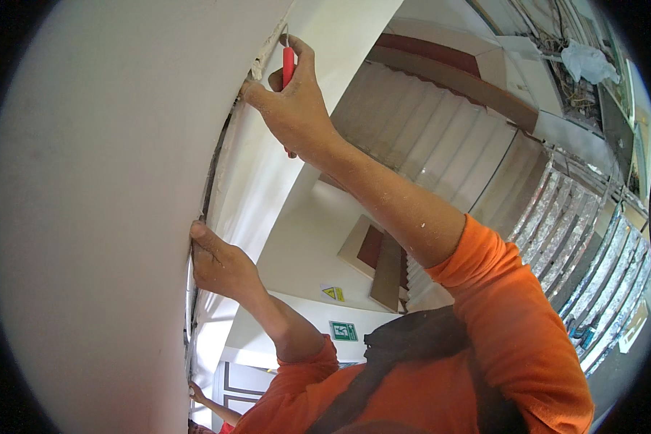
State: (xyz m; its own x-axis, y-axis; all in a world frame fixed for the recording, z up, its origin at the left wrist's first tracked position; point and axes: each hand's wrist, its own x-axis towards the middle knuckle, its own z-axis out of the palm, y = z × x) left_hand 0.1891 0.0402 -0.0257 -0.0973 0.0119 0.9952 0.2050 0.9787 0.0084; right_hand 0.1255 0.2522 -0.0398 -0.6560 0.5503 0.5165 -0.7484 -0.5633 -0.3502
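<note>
My right hand is closed round a slim red-handled tool with a thin metal end pointing up. Its fingertips rest by the ragged pale edging of a long, narrow gap. This gap runs between a large white panel on the left and a white band on the right. Lower along the same gap, my left hand presses against the panel's edge with bent fingers. Their tips go out of sight at the gap, so whatever they hold is hidden.
Another person's hand touches the gap farther down, at the lower left. Translucent corrugated sheeting and exposed wiring lie beyond my right arm. A green sign and a yellow warning sign are on the walls below.
</note>
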